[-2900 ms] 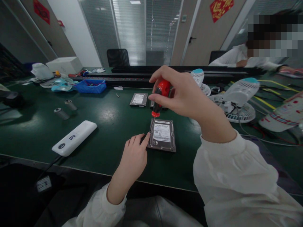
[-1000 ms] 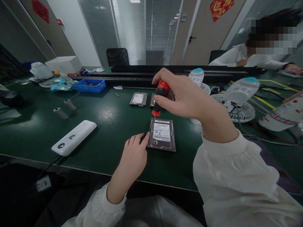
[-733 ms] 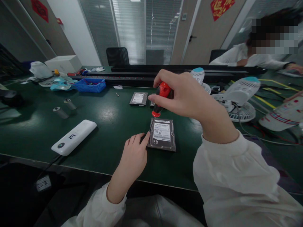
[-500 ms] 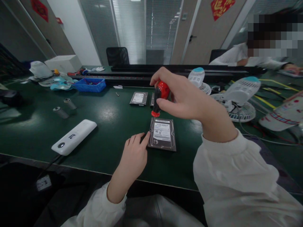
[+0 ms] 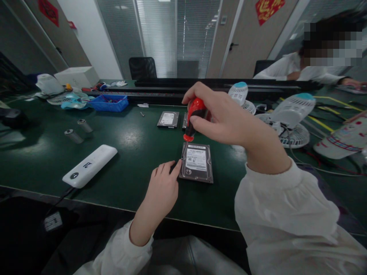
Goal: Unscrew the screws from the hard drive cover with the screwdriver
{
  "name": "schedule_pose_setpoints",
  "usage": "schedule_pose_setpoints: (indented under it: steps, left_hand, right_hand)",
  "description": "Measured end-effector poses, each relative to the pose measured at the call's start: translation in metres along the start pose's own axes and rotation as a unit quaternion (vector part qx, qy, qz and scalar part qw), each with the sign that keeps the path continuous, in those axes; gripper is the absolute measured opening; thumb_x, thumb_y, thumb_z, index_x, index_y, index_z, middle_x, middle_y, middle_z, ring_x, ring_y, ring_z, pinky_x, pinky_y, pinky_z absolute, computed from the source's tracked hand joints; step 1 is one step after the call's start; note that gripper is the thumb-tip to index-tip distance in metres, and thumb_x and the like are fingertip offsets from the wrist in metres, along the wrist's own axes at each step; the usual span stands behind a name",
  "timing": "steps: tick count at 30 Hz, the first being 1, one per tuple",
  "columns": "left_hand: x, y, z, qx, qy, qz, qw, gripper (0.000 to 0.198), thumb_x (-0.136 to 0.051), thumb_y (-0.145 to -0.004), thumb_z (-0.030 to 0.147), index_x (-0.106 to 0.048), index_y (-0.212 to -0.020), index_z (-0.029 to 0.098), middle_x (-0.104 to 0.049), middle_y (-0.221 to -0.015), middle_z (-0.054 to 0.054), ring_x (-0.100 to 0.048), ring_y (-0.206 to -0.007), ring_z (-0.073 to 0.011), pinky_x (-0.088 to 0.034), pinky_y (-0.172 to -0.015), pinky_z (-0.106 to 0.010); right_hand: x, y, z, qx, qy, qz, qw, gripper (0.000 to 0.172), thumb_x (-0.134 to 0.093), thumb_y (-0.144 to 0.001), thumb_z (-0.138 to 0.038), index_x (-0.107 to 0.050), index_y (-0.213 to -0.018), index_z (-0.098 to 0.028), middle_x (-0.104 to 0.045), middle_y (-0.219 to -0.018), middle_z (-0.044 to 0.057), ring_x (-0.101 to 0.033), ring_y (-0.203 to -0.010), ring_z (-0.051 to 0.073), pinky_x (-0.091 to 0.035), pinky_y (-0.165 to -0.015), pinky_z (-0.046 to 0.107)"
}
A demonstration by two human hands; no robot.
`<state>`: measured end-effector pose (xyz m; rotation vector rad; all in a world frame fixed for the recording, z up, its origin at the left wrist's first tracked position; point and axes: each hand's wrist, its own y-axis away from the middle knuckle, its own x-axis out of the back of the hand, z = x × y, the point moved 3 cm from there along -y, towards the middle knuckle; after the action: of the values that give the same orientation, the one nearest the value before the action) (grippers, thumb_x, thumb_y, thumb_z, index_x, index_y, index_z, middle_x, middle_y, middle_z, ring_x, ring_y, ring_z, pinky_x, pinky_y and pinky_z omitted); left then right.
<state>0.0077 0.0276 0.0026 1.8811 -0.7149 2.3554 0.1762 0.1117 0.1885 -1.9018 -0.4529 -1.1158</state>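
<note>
- The hard drive (image 5: 196, 162) lies flat with its label up in the middle of the frame, on the dark green table (image 5: 129, 149), near the front edge.
- The right hand (image 5: 226, 116) is closed on the red and black handle of a screwdriver (image 5: 192, 118). The tool stands almost upright over the drive's upper left corner; the tip is too small to see clearly.
- The left hand (image 5: 163, 187) holds nothing. Its fingers are loosely bent, and the index fingertip touches the drive's left edge.
- The drive is probably stiff, quite heavy, smooth and sensitive to shocks, so the long side edges look like the best place to hold it.
- The table looks smooth and a little glossy, so the drive may slide on it.
- A white power bank (image 5: 90, 165) lies at the left, a second drive (image 5: 168, 119) behind, and white fans (image 5: 289, 114) at the right.
- A co-worker (image 5: 289, 67) sits at the upper right, and there are glass walls with blinds behind.
</note>
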Motion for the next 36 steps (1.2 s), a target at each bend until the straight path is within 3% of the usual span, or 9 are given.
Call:
schedule_pose_setpoints:
  steps: [5, 8, 13, 17, 21, 25, 28, 34, 36]
  left_hand:
    - [0.0006, -0.0008, 0.0, -0.001, 0.005, 0.001, 1.0, 0.06, -0.044, -0.1, 0.004, -0.056, -0.157, 0.017, -0.068, -0.141, -0.017, -0.064, -0.129, -0.0316, -0.055, -0.103, -0.048]
    - [0.0008, -0.0006, 0.0002, -0.004, 0.006, 0.0, 1.0, 0.059, -0.044, -0.1, 0.005, -0.056, -0.157, 0.015, -0.068, -0.141, -0.018, -0.064, -0.129, -0.0323, -0.055, -0.102, -0.049]
    - [-0.0003, 0.0001, 0.0002, -0.001, 0.003, 0.005, 1.0, 0.059, -0.044, -0.101, 0.005, -0.056, -0.157, 0.017, -0.068, -0.142, -0.017, -0.064, -0.128, -0.0314, -0.055, -0.102, -0.048]
    - [-0.0011, -0.0001, -0.0001, 0.002, 0.001, 0.006, 1.0, 0.06, -0.044, -0.1, 0.006, -0.056, -0.157, 0.02, -0.069, -0.141, -0.016, -0.064, -0.128, -0.0305, -0.054, -0.102, -0.047]
    - [-0.0003, -0.0008, 0.0, 0.0, 0.002, 0.0, 1.0, 0.06, -0.044, -0.1, 0.006, -0.055, -0.158, 0.018, -0.068, -0.142, -0.017, -0.064, -0.129, -0.031, -0.054, -0.103, -0.048]
    - [0.0006, -0.001, 0.0002, 0.002, 0.002, -0.004, 1.0, 0.06, -0.044, -0.1, 0.005, -0.056, -0.157, 0.018, -0.068, -0.142, -0.017, -0.064, -0.129, -0.0314, -0.054, -0.103, -0.048]
    - [0.0008, -0.0008, 0.0005, 0.0, 0.002, -0.003, 1.0, 0.059, -0.044, -0.1, 0.005, -0.056, -0.157, 0.017, -0.068, -0.142, -0.017, -0.064, -0.129, -0.0317, -0.055, -0.103, -0.049]
    - [0.0013, -0.0009, 0.0005, 0.004, -0.001, -0.003, 1.0, 0.06, -0.044, -0.1, 0.005, -0.056, -0.157, 0.018, -0.069, -0.142, -0.016, -0.065, -0.129, -0.031, -0.055, -0.103, -0.047]
    - [0.0012, -0.001, 0.0005, 0.003, 0.0, -0.003, 1.0, 0.059, -0.044, -0.1, 0.005, -0.056, -0.157, 0.017, -0.069, -0.142, -0.017, -0.065, -0.129, -0.0312, -0.055, -0.103, -0.048]
  right_hand:
    - [-0.0008, -0.0016, 0.0023, -0.045, 0.042, 0.004, 0.998, 0.04, -0.06, -0.103, -0.057, -0.056, -0.119, -0.02, -0.064, -0.093, 0.003, -0.057, -0.079, 0.02, -0.042, -0.077, 0.036]
    - [-0.0001, -0.0002, 0.0043, -0.046, 0.035, 0.003, 0.998, 0.033, -0.054, -0.104, -0.046, -0.054, -0.123, -0.019, -0.065, -0.101, 0.006, -0.057, -0.082, 0.02, -0.042, -0.078, 0.037]
    - [-0.0021, -0.0001, 0.0019, 0.008, 0.0, -0.004, 1.0, 0.028, -0.056, -0.091, -0.024, -0.053, -0.119, -0.019, -0.063, -0.11, 0.007, -0.057, -0.088, 0.019, -0.043, -0.079, 0.036]
    - [-0.0027, -0.0018, -0.0009, 0.004, -0.014, 0.01, 1.0, 0.023, -0.063, -0.095, -0.032, -0.056, -0.112, -0.019, -0.064, -0.096, 0.003, -0.056, -0.079, 0.017, -0.042, -0.075, 0.034]
    - [-0.0001, -0.0009, -0.002, -0.017, 0.038, 0.02, 0.999, 0.035, -0.065, -0.099, -0.05, -0.062, -0.117, -0.02, -0.064, -0.085, 0.001, -0.055, -0.075, 0.019, -0.039, -0.074, 0.035]
    - [0.0004, 0.0012, -0.0023, -0.016, 0.038, 0.017, 0.999, 0.037, -0.053, -0.104, -0.04, -0.059, -0.131, -0.016, -0.067, -0.092, 0.004, -0.055, -0.077, 0.019, -0.037, -0.073, 0.035]
    - [-0.0003, 0.0011, -0.0032, -0.006, 0.015, 0.004, 1.0, 0.034, -0.053, -0.101, -0.031, -0.06, -0.13, -0.014, -0.067, -0.094, 0.004, -0.054, -0.074, 0.017, -0.038, -0.072, 0.034]
    - [0.0026, 0.0003, -0.0032, -0.025, 0.055, 0.021, 0.998, 0.038, -0.058, -0.103, -0.055, -0.065, -0.114, -0.019, -0.064, -0.082, 0.002, -0.055, -0.071, 0.018, -0.038, -0.072, 0.035]
    - [0.0026, 0.0009, -0.0019, -0.03, 0.058, 0.017, 0.998, 0.038, -0.056, -0.104, -0.053, -0.063, -0.118, -0.019, -0.066, -0.087, 0.003, -0.057, -0.075, 0.019, -0.039, -0.074, 0.036]
